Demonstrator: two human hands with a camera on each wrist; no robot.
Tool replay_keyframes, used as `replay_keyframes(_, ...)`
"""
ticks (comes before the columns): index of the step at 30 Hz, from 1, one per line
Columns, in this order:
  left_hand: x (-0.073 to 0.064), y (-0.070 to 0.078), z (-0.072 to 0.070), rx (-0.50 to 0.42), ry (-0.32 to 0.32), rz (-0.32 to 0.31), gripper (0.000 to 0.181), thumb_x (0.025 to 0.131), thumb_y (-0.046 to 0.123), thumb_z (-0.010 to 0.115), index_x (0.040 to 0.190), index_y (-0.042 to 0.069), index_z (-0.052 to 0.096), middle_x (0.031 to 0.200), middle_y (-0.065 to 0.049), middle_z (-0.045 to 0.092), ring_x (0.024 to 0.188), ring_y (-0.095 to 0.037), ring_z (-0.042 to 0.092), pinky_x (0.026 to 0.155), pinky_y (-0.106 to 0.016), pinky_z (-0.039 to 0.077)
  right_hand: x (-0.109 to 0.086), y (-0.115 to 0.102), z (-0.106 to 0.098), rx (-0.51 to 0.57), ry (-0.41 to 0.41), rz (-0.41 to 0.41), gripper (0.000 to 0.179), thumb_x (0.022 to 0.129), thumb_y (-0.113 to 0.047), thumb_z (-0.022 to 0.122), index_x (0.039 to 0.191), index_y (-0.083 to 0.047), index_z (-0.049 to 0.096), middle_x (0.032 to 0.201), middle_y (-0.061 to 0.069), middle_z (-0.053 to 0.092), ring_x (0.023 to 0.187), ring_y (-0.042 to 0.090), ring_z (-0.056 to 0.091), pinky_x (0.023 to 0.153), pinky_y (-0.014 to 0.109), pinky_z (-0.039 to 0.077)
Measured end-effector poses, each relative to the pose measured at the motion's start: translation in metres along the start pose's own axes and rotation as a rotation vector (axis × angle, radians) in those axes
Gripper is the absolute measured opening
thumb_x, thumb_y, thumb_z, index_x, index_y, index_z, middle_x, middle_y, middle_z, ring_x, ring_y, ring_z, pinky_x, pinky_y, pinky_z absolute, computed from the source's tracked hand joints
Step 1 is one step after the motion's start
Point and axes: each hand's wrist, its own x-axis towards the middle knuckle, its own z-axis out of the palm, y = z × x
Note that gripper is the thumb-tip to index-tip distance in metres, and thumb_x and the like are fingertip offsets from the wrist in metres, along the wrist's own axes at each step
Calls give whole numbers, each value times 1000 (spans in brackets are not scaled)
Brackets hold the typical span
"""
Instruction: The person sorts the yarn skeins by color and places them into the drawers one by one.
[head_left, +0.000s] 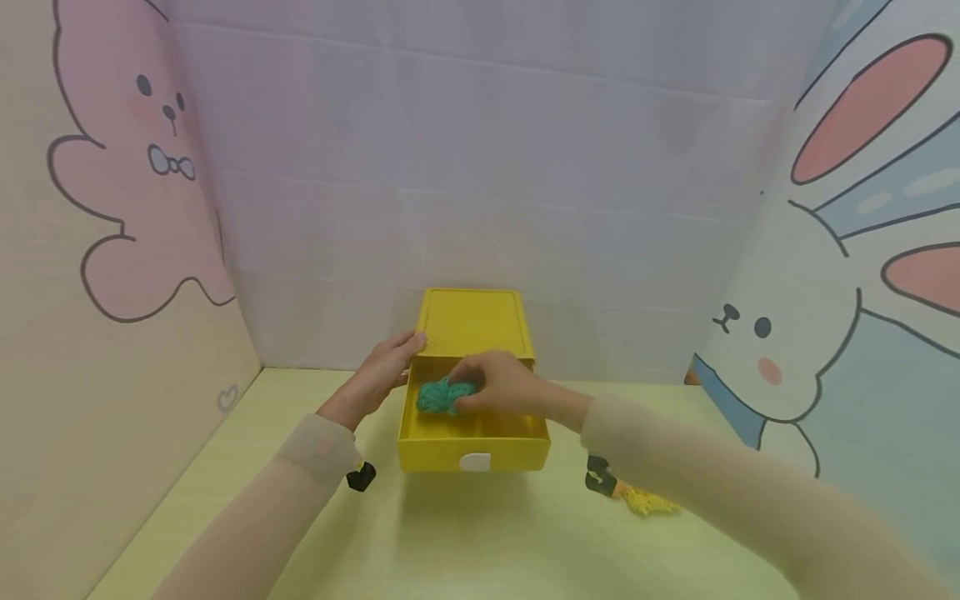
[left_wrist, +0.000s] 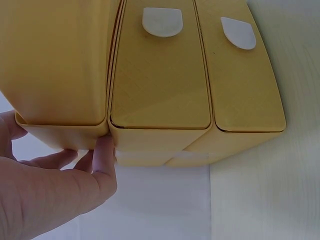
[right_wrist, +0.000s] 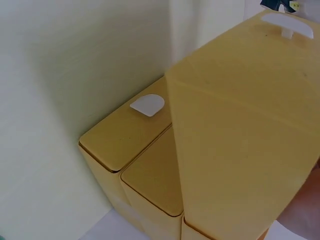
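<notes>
A yellow drawer cabinet (head_left: pixel 476 321) stands against the back wall, three drawers high in the left wrist view. Its top drawer (head_left: pixel 431 454), with a white tab (head_left: pixel 475 462), is pulled out. Inside lies a teal bundle of yarn (head_left: pixel 435 397), and the fingers of my right hand (head_left: pixel 498 385) pinch its right end. My left hand (head_left: pixel 382 371) rests on the cabinet's left side near the top edge, fingers extended along the wall in the left wrist view. Two lower drawers (left_wrist: pixel 160 75) are closed. The drawer hides most of my right hand (right_wrist: pixel 302 210) in the right wrist view.
On the pale table, a yellow stringy bundle (head_left: pixel 647 502) lies to the right, partly beneath the right sleeve. Small black devices show beside the left sleeve (head_left: pixel 307 467) and under the right sleeve (head_left: pixel 660 450). Printed walls with a bear and a rabbit (head_left: pixel 795 333) enclose both sides.
</notes>
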Motion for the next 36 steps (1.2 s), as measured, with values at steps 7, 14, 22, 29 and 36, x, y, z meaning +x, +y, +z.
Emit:
replay_keyframes(7, 0, -2, -1, -5, -5, 3, 69, 114, 48, 43, 171, 14, 22, 174, -14, 28, 159, -40, 28, 127, -60, 29, 4, 6, 13, -55, -9, -14, 32, 92, -22, 86, 120, -11, 78, 119, -2, 78, 108, 14, 69, 101, 33, 58)
replay_keyframes(14, 0, -2, -2, 4, -3, 7, 72, 114, 50, 44, 171, 13, 20, 174, -15, 26, 159, -41, 26, 127, -60, 29, 3, 1, 15, -39, -44, -53, 36, 91, -21, 87, 123, -9, 76, 119, -1, 77, 107, 14, 68, 100, 32, 58)
replay_keyframes(22, 0, -2, -2, 4, -5, 10, 73, 114, 50, 43, 172, 12, 19, 174, -16, 25, 159, -41, 26, 127, -60, 29, 2, -3, 16, -50, -60, -75, 41, 90, -24, 89, 126, -10, 75, 119, 0, 77, 107, 13, 69, 97, 28, 58)
replay_keyframes(29, -1, -2, -1, -7, 11, -2, 73, 114, 49, 44, 171, 12, 20, 174, -16, 26, 159, -42, 26, 128, -61, 27, -1, 5, 11, -6, -74, -61, 47, 89, -28, 90, 130, -14, 73, 123, -1, 75, 107, 15, 70, 94, 29, 60)
replay_keyframes(36, 0, -1, 1, -13, 1, 9, 72, 114, 48, 43, 171, 11, 19, 174, -17, 26, 159, -42, 27, 128, -60, 28, -16, 2, -15, 29, -52, -83, 50, 92, -29, 86, 136, -13, 70, 132, 1, 73, 121, 21, 68, 103, 36, 58)
